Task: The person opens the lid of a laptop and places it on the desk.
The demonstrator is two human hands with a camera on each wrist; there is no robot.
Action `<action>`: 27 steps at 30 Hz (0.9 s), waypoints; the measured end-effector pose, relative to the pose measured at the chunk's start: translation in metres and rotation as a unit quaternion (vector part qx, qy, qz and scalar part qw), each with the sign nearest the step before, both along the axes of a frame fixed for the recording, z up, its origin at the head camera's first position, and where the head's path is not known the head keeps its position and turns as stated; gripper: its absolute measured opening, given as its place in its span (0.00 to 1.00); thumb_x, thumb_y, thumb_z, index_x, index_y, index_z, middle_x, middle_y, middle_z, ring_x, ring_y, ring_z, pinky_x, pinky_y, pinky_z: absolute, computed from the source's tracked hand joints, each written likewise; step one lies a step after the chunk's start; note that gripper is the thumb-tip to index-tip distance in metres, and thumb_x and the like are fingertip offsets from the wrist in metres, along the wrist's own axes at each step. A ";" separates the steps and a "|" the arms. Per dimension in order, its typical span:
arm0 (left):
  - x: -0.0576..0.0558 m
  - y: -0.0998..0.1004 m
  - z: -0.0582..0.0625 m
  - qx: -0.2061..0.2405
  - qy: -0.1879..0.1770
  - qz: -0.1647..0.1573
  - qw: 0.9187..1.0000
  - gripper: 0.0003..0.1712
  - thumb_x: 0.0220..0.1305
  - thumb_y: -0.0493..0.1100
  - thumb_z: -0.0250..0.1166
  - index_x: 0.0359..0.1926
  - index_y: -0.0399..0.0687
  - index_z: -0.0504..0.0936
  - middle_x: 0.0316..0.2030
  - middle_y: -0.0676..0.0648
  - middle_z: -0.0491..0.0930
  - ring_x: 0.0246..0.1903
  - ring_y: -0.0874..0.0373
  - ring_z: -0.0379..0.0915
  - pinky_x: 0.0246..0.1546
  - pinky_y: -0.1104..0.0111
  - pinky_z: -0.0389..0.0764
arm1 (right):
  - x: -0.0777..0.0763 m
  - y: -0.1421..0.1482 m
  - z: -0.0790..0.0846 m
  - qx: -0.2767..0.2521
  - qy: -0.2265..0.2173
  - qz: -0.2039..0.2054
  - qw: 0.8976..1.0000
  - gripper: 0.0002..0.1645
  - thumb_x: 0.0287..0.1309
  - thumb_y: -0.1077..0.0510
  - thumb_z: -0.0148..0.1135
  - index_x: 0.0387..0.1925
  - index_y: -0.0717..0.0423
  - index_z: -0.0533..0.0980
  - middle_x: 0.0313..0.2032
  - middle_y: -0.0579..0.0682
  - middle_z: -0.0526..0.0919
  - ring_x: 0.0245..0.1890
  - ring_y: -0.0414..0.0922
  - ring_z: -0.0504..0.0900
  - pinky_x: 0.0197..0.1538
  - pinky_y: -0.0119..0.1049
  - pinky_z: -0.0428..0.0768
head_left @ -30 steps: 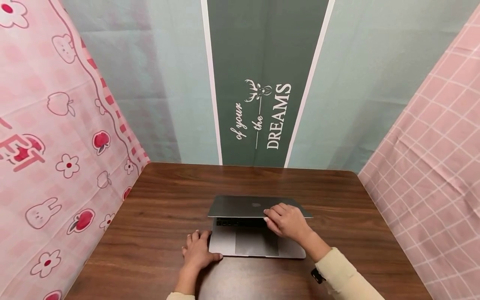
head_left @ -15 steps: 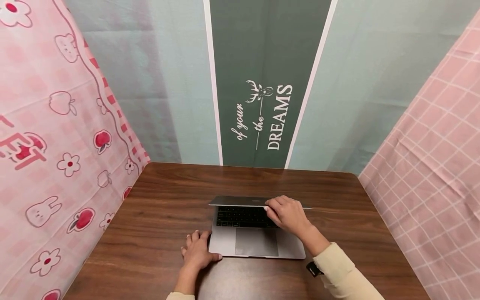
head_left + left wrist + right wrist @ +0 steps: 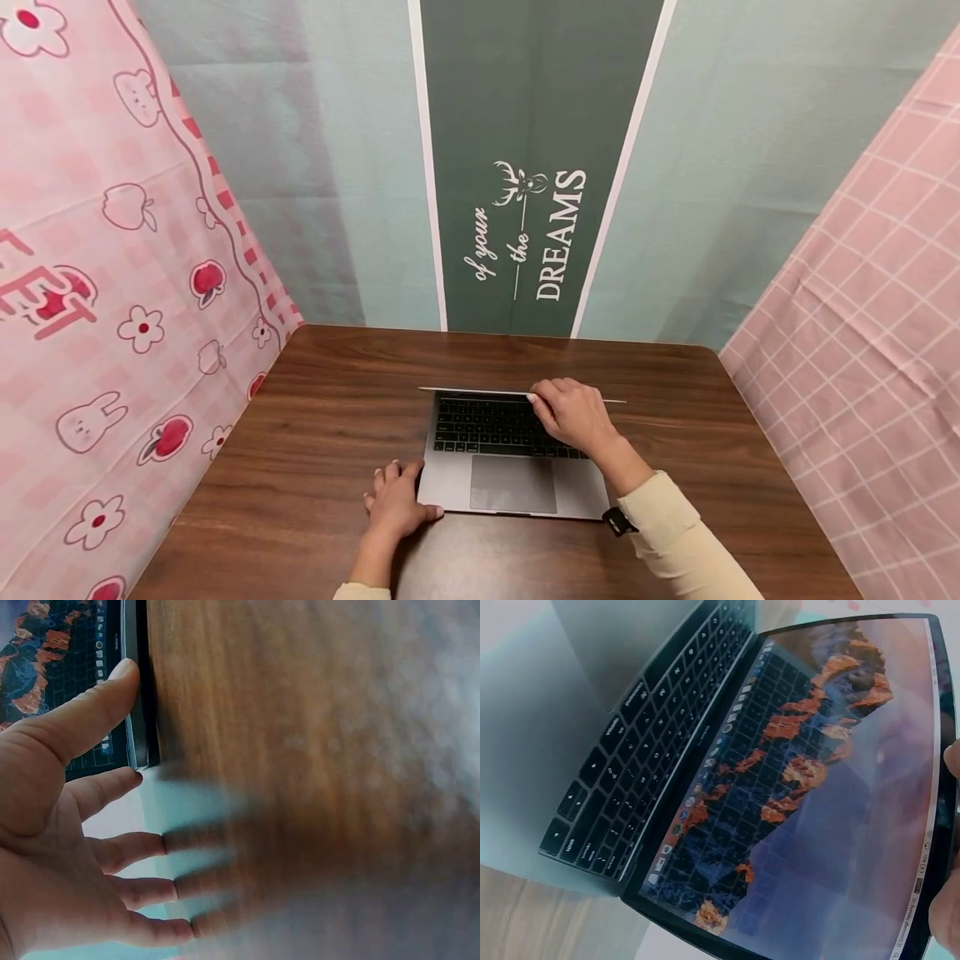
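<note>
A silver laptop point(image 3: 513, 483) with a black keyboard point(image 3: 487, 427) lies raised-lid on the table. Its lid point(image 3: 472, 390) stands nearly upright, seen almost edge-on in the head view. My right hand point(image 3: 577, 417) pinches the lid's top edge, right of centre. In the right wrist view the lit screen point(image 3: 817, 780) shows orange rocks, and the right thumb point(image 3: 946, 911) is at its edge. My left hand point(image 3: 396, 504) rests at the laptop's left front corner with fingers spread, and its thumb point(image 3: 105, 701) touches the front edge.
The brown wooden table point(image 3: 315, 417) runs out around the laptop on all sides. A grey-green cloth point(image 3: 360, 167) hangs behind its far edge. Pink patterned cloths hang at the left point(image 3: 60, 367) and right point(image 3: 885, 333). A dark watch point(image 3: 619, 522) is on the right wrist.
My right hand has swung the lid up and back from a low angle to nearly upright, uncovering the keyboard. The left hand has stayed at the corner.
</note>
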State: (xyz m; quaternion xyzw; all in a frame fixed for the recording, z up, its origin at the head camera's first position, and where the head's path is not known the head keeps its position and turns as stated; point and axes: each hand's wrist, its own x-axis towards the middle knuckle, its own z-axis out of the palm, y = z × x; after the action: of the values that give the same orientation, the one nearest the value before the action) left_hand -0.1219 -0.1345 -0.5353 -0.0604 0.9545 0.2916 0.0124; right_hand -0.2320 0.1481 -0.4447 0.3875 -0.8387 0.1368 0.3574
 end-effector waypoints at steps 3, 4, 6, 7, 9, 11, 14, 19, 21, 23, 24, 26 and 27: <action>0.000 0.000 -0.001 0.003 0.002 0.001 1.000 0.45 0.31 0.51 0.80 0.56 0.44 0.75 0.57 0.28 0.63 0.58 0.25 0.50 0.45 0.31 0.54 | -0.002 -0.001 0.002 -0.005 -0.004 0.000 1.000 0.11 0.59 0.51 0.55 0.29 0.53 0.78 0.19 0.45 0.76 0.16 0.43 0.72 0.14 0.38 0.68; 0.000 0.000 -0.001 0.004 0.002 0.002 1.000 0.45 0.31 0.51 0.80 0.56 0.44 0.75 0.57 0.28 0.62 0.58 0.25 0.50 0.45 0.31 0.54 | -0.004 -0.001 0.003 -0.005 -0.005 0.001 1.000 0.11 0.59 0.52 0.56 0.29 0.53 0.78 0.19 0.45 0.76 0.16 0.43 0.72 0.14 0.38 0.68; 0.000 0.000 -0.002 0.003 0.000 0.001 1.000 0.46 0.31 0.51 0.80 0.56 0.44 0.75 0.57 0.28 0.62 0.58 0.25 0.50 0.45 0.31 0.54 | -0.006 -0.001 0.004 -0.005 -0.006 0.001 1.000 0.09 0.57 0.52 0.57 0.29 0.53 0.79 0.20 0.45 0.77 0.15 0.43 0.72 0.14 0.38 0.68; 0.000 0.000 -0.002 0.002 -0.001 0.001 1.000 0.46 0.31 0.51 0.79 0.56 0.44 0.75 0.57 0.28 0.62 0.58 0.25 0.50 0.45 0.30 0.54 | -0.007 -0.001 0.004 -0.004 -0.005 0.002 1.000 0.09 0.56 0.53 0.58 0.29 0.53 0.79 0.20 0.45 0.77 0.16 0.43 0.73 0.14 0.38 0.68; 0.000 0.000 -0.002 -0.001 -0.003 -0.002 1.000 0.46 0.32 0.51 0.79 0.57 0.44 0.75 0.57 0.28 0.62 0.58 0.26 0.50 0.45 0.30 0.54 | -0.010 0.000 0.006 -0.002 -0.005 0.004 1.000 0.09 0.57 0.52 0.57 0.29 0.52 0.78 0.20 0.45 0.77 0.16 0.43 0.73 0.14 0.38 0.68; 0.000 -0.001 -0.002 -0.004 -0.006 -0.004 1.000 0.46 0.32 0.52 0.79 0.57 0.44 0.75 0.57 0.29 0.62 0.58 0.26 0.50 0.45 0.30 0.53 | -0.012 0.001 0.007 0.003 -0.001 0.006 1.000 0.11 0.59 0.51 0.56 0.29 0.53 0.78 0.21 0.45 0.78 0.15 0.43 0.73 0.13 0.37 0.68; -0.001 -0.001 -0.002 -0.005 -0.007 -0.003 1.000 0.46 0.32 0.52 0.79 0.57 0.44 0.74 0.57 0.29 0.62 0.58 0.26 0.50 0.46 0.30 0.53 | -0.019 0.003 0.009 0.011 0.016 0.015 1.000 0.15 0.63 0.49 0.51 0.30 0.54 0.78 0.21 0.46 0.78 0.15 0.43 0.73 0.12 0.37 0.67; -0.002 0.000 0.000 -0.007 -0.012 -0.001 1.000 0.47 0.32 0.52 0.79 0.57 0.44 0.74 0.57 0.29 0.62 0.58 0.26 0.50 0.46 0.30 0.53 | -0.034 0.003 0.009 0.028 0.077 0.040 0.996 0.18 0.66 0.49 0.45 0.33 0.57 0.76 0.22 0.48 0.78 0.13 0.43 0.74 0.11 0.37 0.66; -0.003 0.000 0.001 -0.007 -0.014 -0.002 1.000 0.47 0.31 0.52 0.79 0.57 0.44 0.74 0.57 0.29 0.61 0.58 0.26 0.50 0.46 0.30 0.53 | -0.039 0.004 0.008 0.034 0.095 0.050 0.994 0.18 0.65 0.50 0.45 0.34 0.58 0.75 0.22 0.48 0.78 0.13 0.42 0.73 0.11 0.37 0.67; -0.003 0.000 0.001 -0.005 -0.013 -0.004 1.000 0.47 0.31 0.52 0.79 0.57 0.44 0.74 0.57 0.29 0.62 0.58 0.26 0.50 0.46 0.30 0.53 | -0.043 0.005 0.008 0.036 0.101 0.058 0.993 0.16 0.63 0.52 0.45 0.33 0.58 0.75 0.22 0.48 0.77 0.13 0.42 0.73 0.11 0.37 0.68; -0.003 0.000 0.001 -0.004 -0.013 -0.004 1.000 0.47 0.31 0.52 0.79 0.57 0.44 0.74 0.57 0.29 0.62 0.58 0.27 0.50 0.46 0.30 0.53 | -0.044 0.006 0.008 0.036 0.101 0.061 0.992 0.16 0.62 0.52 0.44 0.33 0.58 0.75 0.22 0.48 0.77 0.12 0.41 0.73 0.11 0.37 0.68; -0.002 0.000 0.001 -0.002 -0.013 -0.003 1.000 0.47 0.31 0.52 0.79 0.57 0.44 0.74 0.57 0.29 0.62 0.59 0.27 0.50 0.46 0.30 0.52 | -0.047 0.007 0.009 0.034 0.093 0.070 0.993 0.15 0.60 0.54 0.44 0.33 0.59 0.75 0.22 0.47 0.77 0.11 0.40 0.71 0.10 0.36 0.66; -0.002 0.000 0.001 -0.002 -0.013 -0.003 1.000 0.47 0.31 0.52 0.79 0.57 0.44 0.74 0.57 0.29 0.62 0.58 0.27 0.50 0.46 0.30 0.52 | -0.048 0.007 0.009 0.034 0.086 0.075 0.993 0.15 0.58 0.55 0.43 0.34 0.59 0.74 0.22 0.47 0.76 0.11 0.40 0.70 0.10 0.35 0.65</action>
State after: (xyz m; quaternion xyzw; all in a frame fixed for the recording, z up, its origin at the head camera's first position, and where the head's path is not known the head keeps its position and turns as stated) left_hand -0.1241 -0.1346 -0.5347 -0.0617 0.9551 0.2889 0.0249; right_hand -0.2803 0.1553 -0.4353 0.4713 -0.7774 0.1008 0.4041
